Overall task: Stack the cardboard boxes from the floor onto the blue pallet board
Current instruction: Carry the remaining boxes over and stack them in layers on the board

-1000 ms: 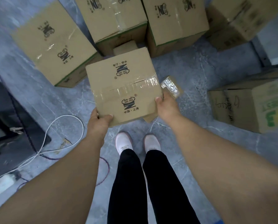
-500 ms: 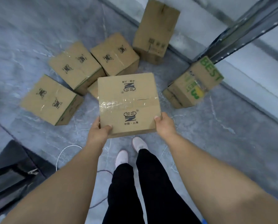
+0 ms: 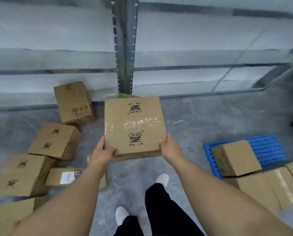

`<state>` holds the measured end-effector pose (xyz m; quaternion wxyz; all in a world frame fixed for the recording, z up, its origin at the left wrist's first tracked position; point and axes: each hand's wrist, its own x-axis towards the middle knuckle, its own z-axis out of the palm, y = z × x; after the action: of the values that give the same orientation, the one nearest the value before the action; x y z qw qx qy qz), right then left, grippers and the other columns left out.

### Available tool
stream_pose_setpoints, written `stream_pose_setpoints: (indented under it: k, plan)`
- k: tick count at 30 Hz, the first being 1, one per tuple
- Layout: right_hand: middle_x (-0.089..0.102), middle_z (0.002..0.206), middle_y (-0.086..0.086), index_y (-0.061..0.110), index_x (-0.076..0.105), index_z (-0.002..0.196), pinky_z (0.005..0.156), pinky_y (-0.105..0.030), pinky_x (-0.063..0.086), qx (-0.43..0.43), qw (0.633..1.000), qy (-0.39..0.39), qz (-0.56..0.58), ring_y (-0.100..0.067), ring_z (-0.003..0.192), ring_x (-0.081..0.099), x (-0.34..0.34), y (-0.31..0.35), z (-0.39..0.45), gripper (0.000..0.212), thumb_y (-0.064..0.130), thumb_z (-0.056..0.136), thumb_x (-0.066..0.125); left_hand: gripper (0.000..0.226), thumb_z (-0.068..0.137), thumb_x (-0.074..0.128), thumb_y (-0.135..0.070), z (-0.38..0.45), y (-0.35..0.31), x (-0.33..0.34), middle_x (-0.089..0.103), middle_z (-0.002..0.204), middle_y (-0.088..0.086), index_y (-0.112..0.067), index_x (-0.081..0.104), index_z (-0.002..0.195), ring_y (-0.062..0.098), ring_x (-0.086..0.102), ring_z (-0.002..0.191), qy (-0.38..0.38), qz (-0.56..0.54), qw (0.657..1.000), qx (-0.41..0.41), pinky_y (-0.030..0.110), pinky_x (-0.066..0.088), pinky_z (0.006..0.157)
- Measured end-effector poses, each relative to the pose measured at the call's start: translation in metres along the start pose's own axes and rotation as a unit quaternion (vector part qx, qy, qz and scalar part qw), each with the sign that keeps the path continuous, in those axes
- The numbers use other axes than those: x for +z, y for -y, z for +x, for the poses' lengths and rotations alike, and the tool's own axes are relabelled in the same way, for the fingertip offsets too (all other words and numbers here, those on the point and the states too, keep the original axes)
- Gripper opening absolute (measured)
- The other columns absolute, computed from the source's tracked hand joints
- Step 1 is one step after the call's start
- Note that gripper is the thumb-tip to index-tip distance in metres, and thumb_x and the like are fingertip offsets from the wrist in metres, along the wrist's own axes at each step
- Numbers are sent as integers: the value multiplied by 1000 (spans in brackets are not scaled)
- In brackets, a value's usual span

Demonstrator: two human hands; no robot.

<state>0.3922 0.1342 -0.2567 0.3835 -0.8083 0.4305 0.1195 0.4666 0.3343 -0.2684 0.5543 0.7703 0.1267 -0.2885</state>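
A warehouse or stockroom.
Grey concrete floor [image 3: 210, 120], a metal racking upright [image 3: 125, 48], scattered cardboard boxes [image 3: 55, 142] and a blue pallet board [image 3: 268, 147].

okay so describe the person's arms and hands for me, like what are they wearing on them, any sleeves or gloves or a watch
Both forearms are bare up to the frame edge: no sleeves show. The left hand and right hand wear no gloves, and no watch, ring or wristband is visible. Lower down, the person wears black trousers and white shoes.
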Motion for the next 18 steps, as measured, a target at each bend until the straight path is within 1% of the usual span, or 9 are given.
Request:
stream_pose_setpoints:
  k: [1, 3, 6, 7, 11, 14, 16, 18]
  plan:
    - [58, 114, -15, 9, 49, 118, 73, -29, 34, 9, 1000, -22, 13, -29, 95, 52, -23, -12, -2, 29, 19, 95, 35, 56, 90, 54, -10, -1, -13, 22, 52, 131, 1, -26, 37, 141, 20, 49, 113, 28, 19, 999, 14, 34, 38, 101]
    - [57, 117, -15, 7, 48, 119, 79, -32, 38, 21, 999, -39, 25, -32, 105, 54, -50, -26, -3, 28, 18, 95, 36, 58, 91, 55, -12, -3, -30, 49, 49, 137, 5, -24, 34, 144, 24, 47, 122, 51, 46, 997, 28, 38, 36, 106]
    - [56, 121, -17, 5, 47, 122, 89, -36, 41, 55, 992, -88, 66, -33, 110, 52, -107, -64, 0, 31, 16, 95, 37, 58, 90, 56, -11, -9, -61, 118, 49, 138, 6, -23, 35, 143, 25, 46, 123, 108, 89, 988, 67, 35, 35, 103]
    - [55, 122, -18, 5, 46, 123, 90, -36, 40, 69, 989, -103, 76, -33, 112, 51, -125, -77, 3, 31, 15, 95, 37, 58, 90, 56, -11, -11, -71, 141, 49, 138, 5, -23, 35, 143, 25, 46, 123, 122, 102, 984, 78, 35, 35, 102]
    - [57, 117, -16, 8, 44, 124, 77, -35, 39, 109, 973, -151, 134, -33, 105, 53, -187, -130, 8, 31, 16, 95, 36, 58, 90, 57, -13, -20, -102, 230, 48, 138, 9, -18, 34, 143, 28, 47, 122, 170, 160, 967, 101, 37, 36, 101]
    - [56, 121, -17, 8, 43, 126, 80, -35, 40, 134, 959, -186, 165, -33, 106, 53, -227, -170, 16, 33, 16, 95, 36, 53, 89, 58, -15, -29, -122, 295, 51, 134, 11, -15, 39, 139, 29, 48, 118, 189, 211, 951, 126, 30, 35, 89]
    - [57, 118, -16, 8, 45, 122, 76, -35, 40, 146, 951, -208, 178, -31, 98, 54, -250, -193, 25, 29, 16, 95, 37, 52, 90, 57, -14, -33, -133, 332, 52, 134, 10, -15, 40, 138, 27, 49, 117, 216, 225, 940, 140, 29, 34, 86]
    - [59, 115, -11, 10, 46, 121, 69, -31, 37, 151, 943, -228, 188, -26, 91, 53, -270, -210, 33, 27, 18, 96, 37, 50, 91, 56, -15, -34, -145, 363, 52, 133, 7, -19, 40, 138, 24, 50, 112, 239, 238, 930, 148, 30, 35, 87]
